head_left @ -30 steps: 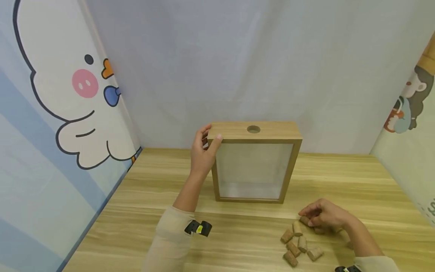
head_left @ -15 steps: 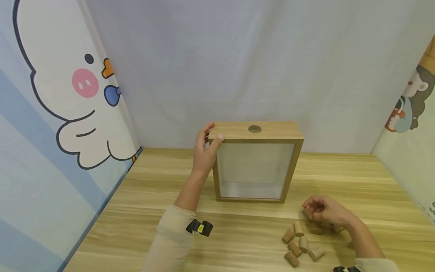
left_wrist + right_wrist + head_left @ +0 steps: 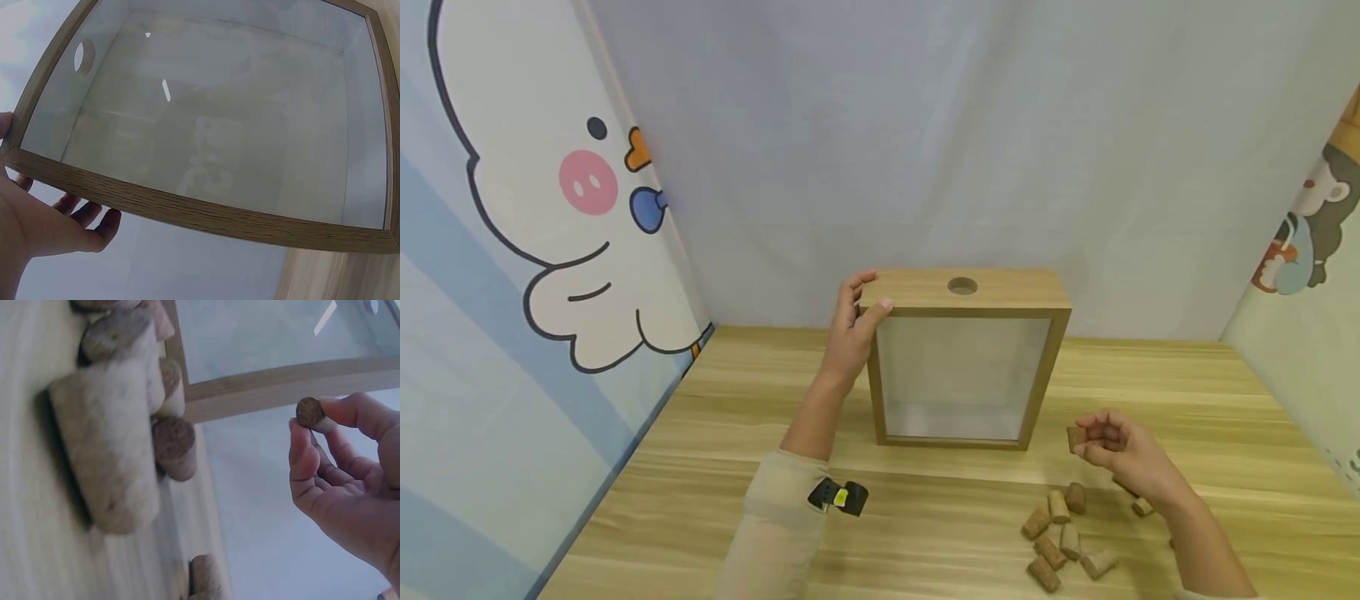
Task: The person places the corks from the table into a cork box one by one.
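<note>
A shallow wooden box frame (image 3: 917, 289) with a clear front stands upright on the table, a round hole (image 3: 962, 286) in its top. My left hand (image 3: 847, 342) grips its upper left corner, thumb at the front edge and fingers round the back side. To the right of the box, my right hand (image 3: 1131, 458) pinches a cork (image 3: 1075, 439) between thumb and fingertips, above the table. The right wrist view shows the round end of this held cork (image 3: 309, 413). Several loose corks (image 3: 1070, 542) lie in a group below that hand; others are partly hidden behind it.
The wood-grain table (image 3: 700, 500) ends at a pale curtain (image 3: 850, 167) behind the box. Printed cartoon panels stand at left (image 3: 512, 400) and right (image 3: 1300, 333). A few more corks (image 3: 1142, 507) lie under the right wrist.
My right hand has lifted a cork off the table and raised it up and slightly away from the group. The left hand and the box have barely moved.
</note>
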`<state>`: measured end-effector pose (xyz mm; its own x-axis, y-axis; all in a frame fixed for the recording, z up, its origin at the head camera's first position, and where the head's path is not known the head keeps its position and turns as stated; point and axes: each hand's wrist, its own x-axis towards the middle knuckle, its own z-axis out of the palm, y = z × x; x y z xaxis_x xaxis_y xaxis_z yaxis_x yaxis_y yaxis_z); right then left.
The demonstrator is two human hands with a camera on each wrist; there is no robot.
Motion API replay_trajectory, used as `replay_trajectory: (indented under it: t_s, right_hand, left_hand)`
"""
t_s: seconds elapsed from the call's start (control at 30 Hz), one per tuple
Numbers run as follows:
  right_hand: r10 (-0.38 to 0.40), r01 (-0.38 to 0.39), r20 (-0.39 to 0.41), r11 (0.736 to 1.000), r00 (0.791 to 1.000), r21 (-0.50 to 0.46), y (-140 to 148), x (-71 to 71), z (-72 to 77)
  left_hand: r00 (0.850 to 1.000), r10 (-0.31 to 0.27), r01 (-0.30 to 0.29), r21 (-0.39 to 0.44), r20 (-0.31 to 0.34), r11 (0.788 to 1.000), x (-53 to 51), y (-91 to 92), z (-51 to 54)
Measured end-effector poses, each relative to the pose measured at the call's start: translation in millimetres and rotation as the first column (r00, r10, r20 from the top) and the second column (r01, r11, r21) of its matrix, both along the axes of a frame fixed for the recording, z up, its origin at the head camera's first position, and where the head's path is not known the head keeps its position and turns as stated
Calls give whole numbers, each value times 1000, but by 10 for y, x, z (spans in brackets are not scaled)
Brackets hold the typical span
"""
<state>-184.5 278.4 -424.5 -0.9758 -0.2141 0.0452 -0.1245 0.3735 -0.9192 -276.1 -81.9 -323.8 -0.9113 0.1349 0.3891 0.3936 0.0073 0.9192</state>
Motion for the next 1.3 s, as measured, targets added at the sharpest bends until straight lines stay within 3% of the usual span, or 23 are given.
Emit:
replay_trajectory:
  t_s: [0.17,0.33,0.47,0.53,0.63,0.73,0.93,1.17,1.3]
  right_hand:
    - [-58,54,-80,997,995,-48,-131,39,117]
    - [-123,115,-106,990,987,-79,-231,68,203]
    - [-127,98,-140,976,982,-195,-282,80,274]
    - [-112,59,-166,952,980,-300,-314,78,329]
    - [-97,-4,-202,893,975,-450,-366,60,435]
    - [-106,-27,-224,852,969,-522,-421,37,551]
    - [-130,-29,-270,855,954,-518,-520,21,765]
    - [-131,-91,-348,829,928,-552,-645,-36,1023]
    - [-140,-83,-351,830,926,-551,-697,-63,1179]
  left_hand:
    - [1000,-16,16,14,-7,1000,-50,10,0]
    - [999,10,-9,26,-40,1000,-70,52,-10]
    - [998,31,-31,14,-49,999,-64,79,-13]
    - [998,36,-35,11,-43,999,-69,81,-17]
    - [999,37,-36,17,-35,999,-72,81,-15]
    - [999,37,-36,23,-34,999,-75,76,-15]
    - [999,32,-32,15,-40,999,-61,71,-26]
    - [998,43,-42,15,-52,999,-67,78,-22]
    - [997,48,-47,20,-54,999,-72,81,-23]
